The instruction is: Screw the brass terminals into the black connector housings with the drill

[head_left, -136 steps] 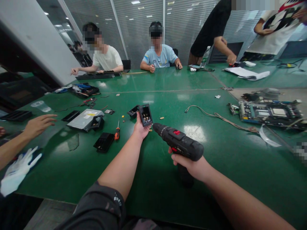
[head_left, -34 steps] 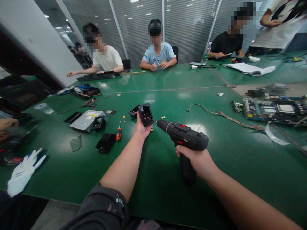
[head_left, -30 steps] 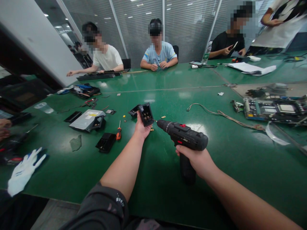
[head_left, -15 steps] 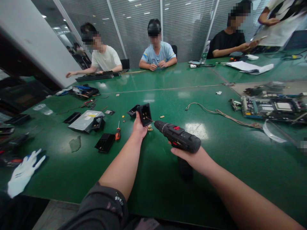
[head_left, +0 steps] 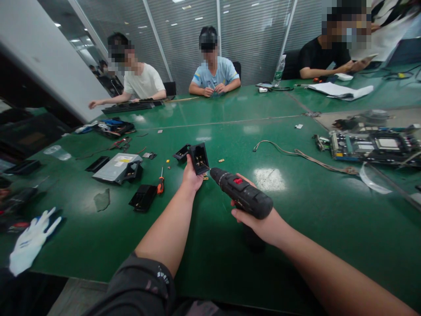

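My left hand is closed around a small black plastic housing with metal contacts inside, held tilted above the green table. My right hand grips a black cordless drill with a red switch. The drill's bit points up and left and its tip touches the housing's lower right edge. Another black plastic part lies just behind the housing. A few small brass pieces are scattered on the table around it.
To the left lie a grey optical drive, black covers, an orange-handled screwdriver and a white glove. A cable and circuit boards sit at right. Several people sit along the far side.
The drill has tipped further over in my right hand and shifted slightly left, its bit staying at the housing. The people at the far right have moved their arms.
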`<state>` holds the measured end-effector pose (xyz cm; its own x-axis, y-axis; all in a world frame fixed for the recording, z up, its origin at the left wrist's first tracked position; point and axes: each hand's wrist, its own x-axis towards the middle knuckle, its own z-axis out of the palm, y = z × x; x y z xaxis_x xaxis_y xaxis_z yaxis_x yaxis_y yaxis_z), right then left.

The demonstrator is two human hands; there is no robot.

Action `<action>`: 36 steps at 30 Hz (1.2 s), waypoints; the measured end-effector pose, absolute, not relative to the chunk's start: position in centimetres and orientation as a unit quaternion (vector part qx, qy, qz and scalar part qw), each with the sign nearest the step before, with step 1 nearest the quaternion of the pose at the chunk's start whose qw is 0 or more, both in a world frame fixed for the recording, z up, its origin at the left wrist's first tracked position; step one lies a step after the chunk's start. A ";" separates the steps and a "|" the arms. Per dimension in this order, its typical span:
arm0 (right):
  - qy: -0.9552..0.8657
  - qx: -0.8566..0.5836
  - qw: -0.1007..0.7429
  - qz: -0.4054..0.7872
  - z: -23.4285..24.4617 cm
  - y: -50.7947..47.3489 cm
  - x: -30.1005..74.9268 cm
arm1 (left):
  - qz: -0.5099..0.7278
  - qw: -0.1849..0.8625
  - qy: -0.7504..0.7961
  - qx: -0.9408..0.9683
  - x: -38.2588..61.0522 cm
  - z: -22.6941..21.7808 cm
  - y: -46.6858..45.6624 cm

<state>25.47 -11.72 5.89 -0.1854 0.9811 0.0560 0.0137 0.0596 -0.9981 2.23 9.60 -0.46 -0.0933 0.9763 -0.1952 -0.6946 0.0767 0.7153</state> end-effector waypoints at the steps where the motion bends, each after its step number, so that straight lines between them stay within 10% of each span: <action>1: -0.543 -0.443 0.457 0.548 6.1 -11.7 25.4 | 0.650 0.645 0.349 0.200 2.2 -0.5 9.7; 36: -0.532 -0.464 0.459 0.539 6.1 -11.9 25.2 | 0.622 0.657 0.360 0.228 1.5 -1.8 9.9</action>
